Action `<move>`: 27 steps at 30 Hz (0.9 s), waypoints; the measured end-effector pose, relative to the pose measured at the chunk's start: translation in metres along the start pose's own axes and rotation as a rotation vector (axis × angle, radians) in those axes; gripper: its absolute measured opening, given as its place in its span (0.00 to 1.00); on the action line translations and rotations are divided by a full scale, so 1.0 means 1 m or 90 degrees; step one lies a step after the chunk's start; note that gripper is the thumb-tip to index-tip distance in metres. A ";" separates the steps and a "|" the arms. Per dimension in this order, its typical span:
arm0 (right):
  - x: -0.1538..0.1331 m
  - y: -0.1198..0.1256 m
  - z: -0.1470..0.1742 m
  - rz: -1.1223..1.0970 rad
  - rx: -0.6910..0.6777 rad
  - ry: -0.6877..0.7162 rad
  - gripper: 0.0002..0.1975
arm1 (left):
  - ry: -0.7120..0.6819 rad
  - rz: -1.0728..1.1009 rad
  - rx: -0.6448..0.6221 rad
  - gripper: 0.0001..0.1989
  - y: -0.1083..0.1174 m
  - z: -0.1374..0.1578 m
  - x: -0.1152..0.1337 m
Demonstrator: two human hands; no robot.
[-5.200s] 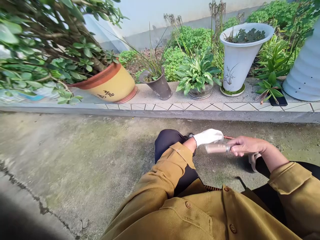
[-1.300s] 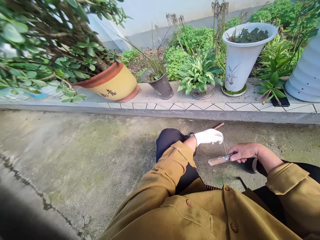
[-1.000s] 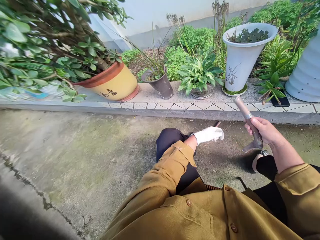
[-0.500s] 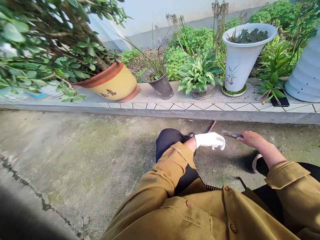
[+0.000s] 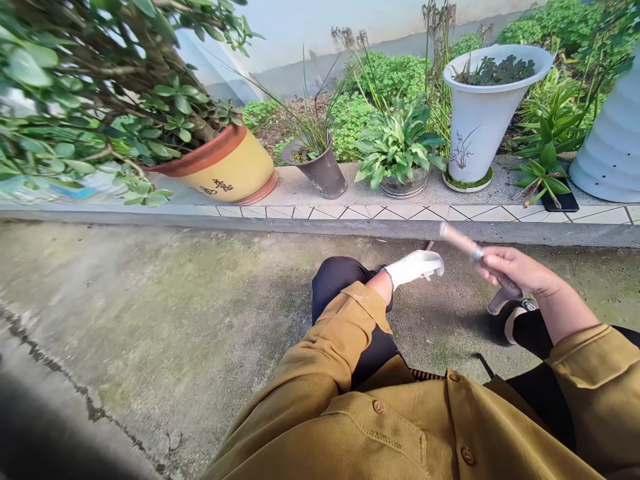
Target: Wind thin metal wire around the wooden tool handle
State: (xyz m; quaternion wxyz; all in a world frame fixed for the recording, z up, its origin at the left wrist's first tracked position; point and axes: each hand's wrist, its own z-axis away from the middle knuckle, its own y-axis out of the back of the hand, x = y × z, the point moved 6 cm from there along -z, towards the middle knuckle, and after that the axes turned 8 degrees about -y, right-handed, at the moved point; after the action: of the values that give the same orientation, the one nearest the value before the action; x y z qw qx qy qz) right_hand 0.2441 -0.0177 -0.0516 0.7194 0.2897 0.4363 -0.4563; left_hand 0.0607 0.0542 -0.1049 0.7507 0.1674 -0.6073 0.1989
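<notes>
My left hand (image 5: 413, 267) wears a white glove and reaches forward over the concrete by my knee. Its fingers are curled, and what they hold, if anything, is hidden. Just beyond the glove shows the tip of a thin reddish rod (image 5: 429, 245); whether the hand touches it I cannot tell. My bare right hand (image 5: 513, 267) is closed round a stick-like tool (image 5: 459, 241) with a metal band by the fingers. Motion blurs the tool's pale, pinkish front part, which points up and left. The two hands are apart.
A tiled ledge (image 5: 360, 213) runs across in front, bearing a yellow pot (image 5: 225, 167), a dark pot (image 5: 325, 175), a leafy plant (image 5: 400, 147) and a white pot (image 5: 475, 133). A phone-like black slab (image 5: 561, 199) lies there too. My shoe (image 5: 503, 327) stands at right.
My right hand has turned and shifted slightly right, swinging the tool's front end upward. My gloved left hand has moved a little up and left, covering more of the reddish rod.
</notes>
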 end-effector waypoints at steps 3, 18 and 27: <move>0.010 0.036 -0.001 -0.001 0.226 -0.017 0.27 | 0.007 0.022 -0.113 0.11 -0.021 0.002 -0.001; 0.068 -0.007 -0.035 0.455 0.001 -0.263 0.19 | 0.033 0.098 -0.178 0.11 -0.025 0.009 0.003; 0.014 -0.039 0.003 0.112 -0.300 -0.087 0.25 | -0.003 0.036 0.035 0.09 -0.001 0.001 0.010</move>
State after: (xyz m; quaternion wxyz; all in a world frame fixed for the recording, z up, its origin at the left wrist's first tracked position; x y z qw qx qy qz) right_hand 0.2119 -0.0416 -0.0633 0.8316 0.1196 0.4543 -0.2963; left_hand 0.0623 0.0540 -0.0951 0.7383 0.1716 -0.6079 0.2364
